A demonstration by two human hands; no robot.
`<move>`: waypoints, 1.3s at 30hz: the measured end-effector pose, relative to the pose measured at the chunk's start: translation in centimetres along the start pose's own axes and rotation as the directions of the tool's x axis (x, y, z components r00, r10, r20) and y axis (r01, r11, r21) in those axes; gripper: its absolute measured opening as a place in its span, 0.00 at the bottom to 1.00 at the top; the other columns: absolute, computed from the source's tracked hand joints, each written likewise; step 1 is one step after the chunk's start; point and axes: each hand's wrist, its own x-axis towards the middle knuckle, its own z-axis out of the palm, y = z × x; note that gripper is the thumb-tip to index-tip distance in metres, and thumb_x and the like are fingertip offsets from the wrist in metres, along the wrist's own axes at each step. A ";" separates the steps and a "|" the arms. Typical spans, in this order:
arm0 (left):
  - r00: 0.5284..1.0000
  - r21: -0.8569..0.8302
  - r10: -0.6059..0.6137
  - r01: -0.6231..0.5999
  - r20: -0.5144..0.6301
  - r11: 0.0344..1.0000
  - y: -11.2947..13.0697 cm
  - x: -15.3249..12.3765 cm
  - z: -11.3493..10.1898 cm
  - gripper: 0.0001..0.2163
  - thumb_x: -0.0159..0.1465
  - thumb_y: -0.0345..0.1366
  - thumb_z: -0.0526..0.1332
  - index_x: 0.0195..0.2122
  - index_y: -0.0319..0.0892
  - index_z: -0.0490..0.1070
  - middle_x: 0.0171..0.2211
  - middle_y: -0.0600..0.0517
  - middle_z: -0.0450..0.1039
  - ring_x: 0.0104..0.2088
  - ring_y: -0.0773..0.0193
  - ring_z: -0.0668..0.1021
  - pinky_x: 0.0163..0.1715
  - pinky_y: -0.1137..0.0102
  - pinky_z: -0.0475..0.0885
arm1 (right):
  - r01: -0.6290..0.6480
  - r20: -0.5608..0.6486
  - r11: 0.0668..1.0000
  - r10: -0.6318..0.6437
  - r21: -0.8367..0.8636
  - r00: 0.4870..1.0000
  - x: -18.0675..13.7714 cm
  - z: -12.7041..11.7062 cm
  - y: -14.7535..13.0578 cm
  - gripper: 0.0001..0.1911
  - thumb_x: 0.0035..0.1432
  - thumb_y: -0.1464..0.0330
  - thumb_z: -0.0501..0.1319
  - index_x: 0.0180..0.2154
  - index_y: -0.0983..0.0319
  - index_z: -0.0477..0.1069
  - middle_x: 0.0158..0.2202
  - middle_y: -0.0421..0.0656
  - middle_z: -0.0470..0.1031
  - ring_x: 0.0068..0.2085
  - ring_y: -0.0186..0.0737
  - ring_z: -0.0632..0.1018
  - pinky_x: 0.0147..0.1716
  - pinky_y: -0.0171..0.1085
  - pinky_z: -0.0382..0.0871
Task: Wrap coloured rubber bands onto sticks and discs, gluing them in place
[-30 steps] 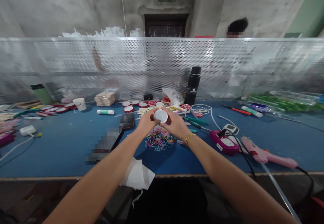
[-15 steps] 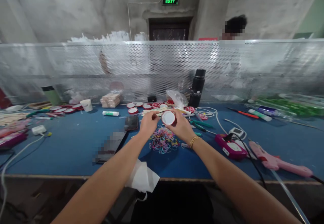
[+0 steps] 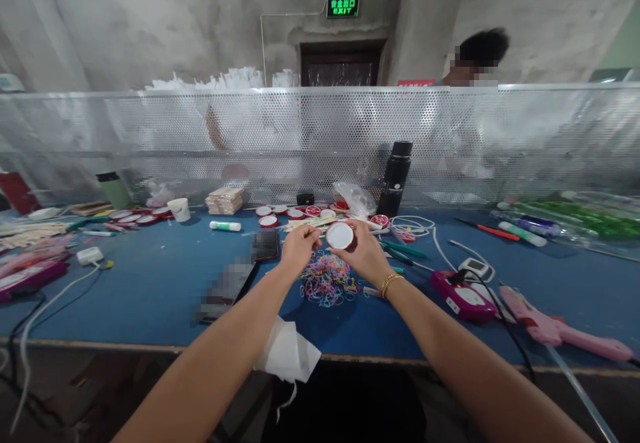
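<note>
In my right hand [image 3: 369, 254] is a small round disc [image 3: 340, 235] with a white face and a dark red rim, gripped at its edge by thumb and fingers. Just left of it, my left hand [image 3: 297, 251] is closed in a pinch; whatever sits between its fingertips is too small to make out. A heap of thin coloured loops [image 3: 326, 286], pink, blue, yellow and purple, lies on the blue table [image 3: 165, 283] below both hands. More red-rimmed discs [image 3: 267, 221] are spread behind them, among pale flat sticks [image 3: 311, 221].
A black bottle [image 3: 396, 179] stands by the perforated metal screen [image 3: 250, 129]. Green-handled pliers [image 3: 400, 251], a purple corded device [image 3: 464, 296] and a pink glue gun [image 3: 560, 326] lie rightward. A glue stick [image 3: 225, 226] and a phone [image 3: 227, 289] lie left. A person [image 3: 470, 89] is behind the screen.
The whole view has shifted slightly, so things appear a little further right and lower. Both hands keep nearly the same pose, with the disc still in my right hand.
</note>
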 end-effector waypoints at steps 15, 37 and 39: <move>0.996 0.039 -0.004 0.001 0.084 0.999 0.1 -0.5 0.9 0.14 0.60 0.40 0.63 0.45 0.41 0.73 0.31 0.51 0.77 0.29 0.63 0.77 0.30 0.70 0.69 | 0.000 0.005 1.000 0.000 0.026 1.000 -0.1 0.0 0.2 0.35 0.47 0.52 0.70 0.51 0.60 0.62 0.51 0.51 0.73 0.50 0.55 0.76 0.49 0.50 0.70; 0.993 0.271 0.075 -0.096 0.087 0.958 0.5 -0.8 0.5 0.14 0.63 0.41 0.61 0.47 0.41 0.74 0.39 0.47 0.79 0.37 0.58 0.78 0.38 0.66 0.71 | 0.050 0.107 0.998 -0.053 0.029 0.993 -0.2 0.1 -0.1 0.32 0.52 0.58 0.67 0.56 0.60 0.62 0.54 0.51 0.71 0.52 0.54 0.76 0.51 0.51 0.70; 0.994 0.264 0.083 -0.099 0.073 0.960 0.6 -0.7 0.5 0.12 0.64 0.40 0.59 0.45 0.41 0.75 0.40 0.47 0.79 0.39 0.58 0.78 0.39 0.67 0.71 | 0.058 0.108 0.998 -0.061 0.031 0.992 -0.2 0.1 0.0 0.32 0.52 0.59 0.67 0.56 0.59 0.62 0.54 0.51 0.72 0.52 0.54 0.76 0.51 0.51 0.70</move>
